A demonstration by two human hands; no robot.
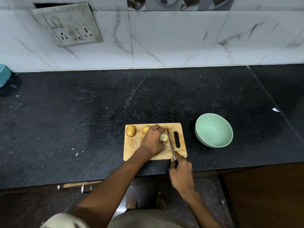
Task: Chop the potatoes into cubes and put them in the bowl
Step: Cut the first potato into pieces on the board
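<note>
A wooden cutting board (181,152) lies on the black counter. My left hand (152,140) grips a cut potato (164,137) on the board, its pale cut face turned right. My right hand (180,171) holds a knife (170,142) by the handle, the blade standing just right of that cut face. One whole potato (130,130) sits at the board's far left corner. A second potato (146,129) lies beside it, partly hidden by my left hand. The mint green bowl (213,130) stands right of the board with nothing in it.
The black granite counter (82,120) runs wide to the left and behind the board. A teal object (4,75) sits at the far left edge. A white scrap (275,109) lies far right. The tiled wall carries a socket plate (69,23).
</note>
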